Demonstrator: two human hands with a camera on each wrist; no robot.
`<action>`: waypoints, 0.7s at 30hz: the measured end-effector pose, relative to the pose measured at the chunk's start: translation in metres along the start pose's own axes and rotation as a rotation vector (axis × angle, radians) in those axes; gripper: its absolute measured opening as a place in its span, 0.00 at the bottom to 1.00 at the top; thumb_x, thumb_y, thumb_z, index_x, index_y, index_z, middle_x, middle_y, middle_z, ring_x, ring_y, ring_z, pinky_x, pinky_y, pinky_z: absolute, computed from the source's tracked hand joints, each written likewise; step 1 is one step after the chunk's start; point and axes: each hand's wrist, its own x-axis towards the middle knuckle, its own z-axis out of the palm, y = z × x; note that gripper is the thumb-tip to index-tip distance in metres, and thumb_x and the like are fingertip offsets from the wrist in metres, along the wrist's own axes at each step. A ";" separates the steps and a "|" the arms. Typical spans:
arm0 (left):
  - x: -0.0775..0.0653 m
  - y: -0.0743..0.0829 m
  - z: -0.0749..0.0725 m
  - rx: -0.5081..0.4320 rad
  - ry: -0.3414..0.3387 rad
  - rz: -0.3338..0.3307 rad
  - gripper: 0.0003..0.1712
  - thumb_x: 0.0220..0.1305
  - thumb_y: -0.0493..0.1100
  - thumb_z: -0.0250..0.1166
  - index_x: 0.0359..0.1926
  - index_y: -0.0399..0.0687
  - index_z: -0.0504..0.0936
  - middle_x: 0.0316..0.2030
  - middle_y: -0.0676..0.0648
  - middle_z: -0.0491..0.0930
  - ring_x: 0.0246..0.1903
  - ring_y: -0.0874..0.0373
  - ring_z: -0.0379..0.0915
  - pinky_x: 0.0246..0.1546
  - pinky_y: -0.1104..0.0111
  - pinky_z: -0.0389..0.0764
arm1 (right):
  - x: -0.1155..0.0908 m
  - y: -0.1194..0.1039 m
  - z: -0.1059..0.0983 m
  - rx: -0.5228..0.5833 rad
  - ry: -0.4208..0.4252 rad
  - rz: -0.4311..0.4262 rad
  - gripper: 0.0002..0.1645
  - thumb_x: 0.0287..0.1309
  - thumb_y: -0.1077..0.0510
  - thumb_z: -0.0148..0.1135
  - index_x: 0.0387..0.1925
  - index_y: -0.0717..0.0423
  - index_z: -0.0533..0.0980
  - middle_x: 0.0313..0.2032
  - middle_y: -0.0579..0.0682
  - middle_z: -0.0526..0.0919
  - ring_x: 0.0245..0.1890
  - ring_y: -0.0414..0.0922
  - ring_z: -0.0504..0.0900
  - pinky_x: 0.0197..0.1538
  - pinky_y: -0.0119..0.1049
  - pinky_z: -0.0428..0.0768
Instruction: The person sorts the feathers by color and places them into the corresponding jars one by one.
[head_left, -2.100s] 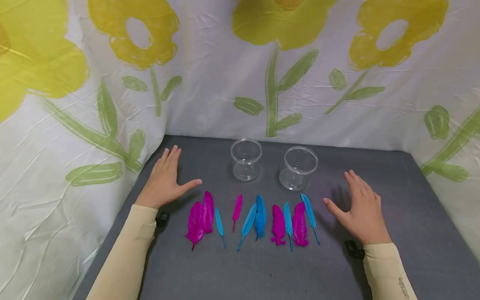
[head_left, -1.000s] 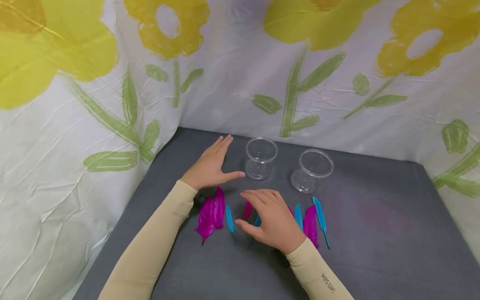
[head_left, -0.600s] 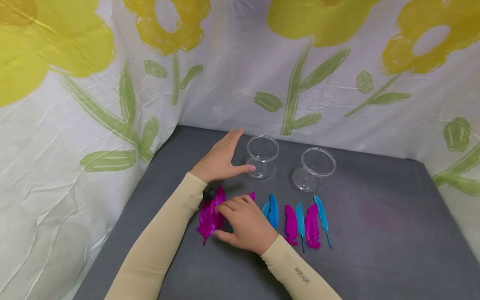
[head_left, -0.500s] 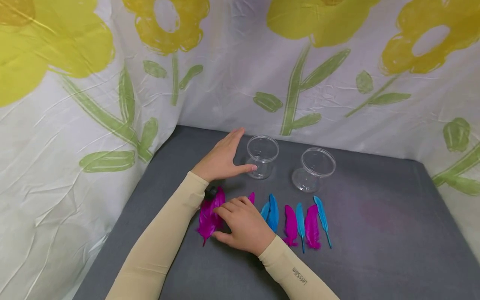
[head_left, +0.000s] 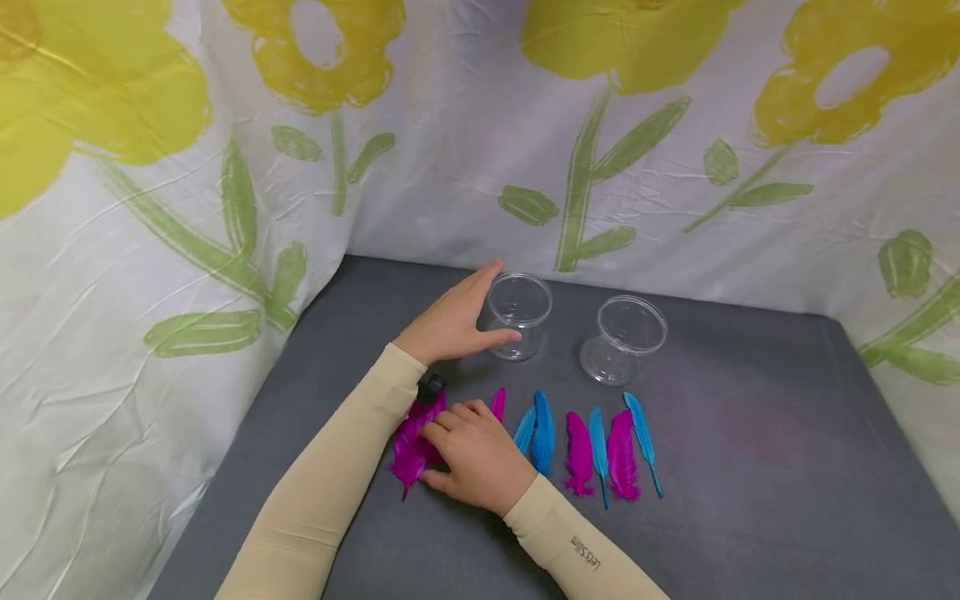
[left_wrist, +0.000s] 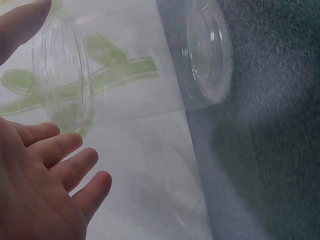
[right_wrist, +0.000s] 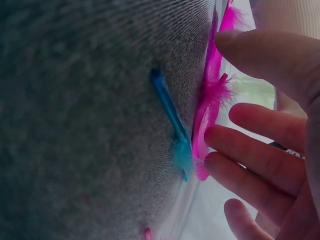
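Note:
My left hand (head_left: 450, 323) is spread beside the left clear plastic cup (head_left: 531, 335), its thumb in front of the cup. In the left wrist view the cup (left_wrist: 135, 95) stands just beyond the parted fingers; contact cannot be made out. My right hand (head_left: 480, 458) reaches over the row of feathers to the leftmost magenta feathers (head_left: 409, 450). In the right wrist view its fingers are bent a little, with the thumb and fingertips close to the magenta feathers (right_wrist: 207, 115), not clearly pinching. A blue feather (right_wrist: 170, 107) lies by them, hidden under the hand in the head view.
A second clear cup (head_left: 626, 342) stands to the right. Along the grey table (head_left: 772, 500) lie a small magenta feather (head_left: 498, 403), a deep blue feather (head_left: 543, 433), and several more blue and magenta ones. A flower-printed white cloth (head_left: 450, 167) hangs behind.
Both hands have come in from the sides. My left hand has moved right to the left cup; my right hand has swept left across the feathers to the magenta pair. The cups stay put.

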 end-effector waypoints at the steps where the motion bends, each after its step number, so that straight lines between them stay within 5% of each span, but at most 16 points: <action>1: 0.001 0.000 0.001 -0.002 -0.002 0.006 0.67 0.66 0.74 0.69 0.89 0.52 0.42 0.89 0.51 0.44 0.87 0.52 0.45 0.85 0.51 0.58 | 0.000 0.001 0.000 -0.002 0.000 0.001 0.29 0.62 0.33 0.75 0.55 0.44 0.86 0.49 0.42 0.90 0.53 0.43 0.86 0.64 0.43 0.80; 21: 0.005 -0.002 0.010 0.013 -0.008 0.024 0.60 0.73 0.69 0.66 0.89 0.53 0.43 0.89 0.52 0.44 0.87 0.52 0.49 0.84 0.52 0.60 | -0.003 0.000 0.000 -0.003 0.017 0.003 0.26 0.61 0.36 0.77 0.53 0.45 0.87 0.46 0.42 0.90 0.51 0.44 0.86 0.64 0.43 0.81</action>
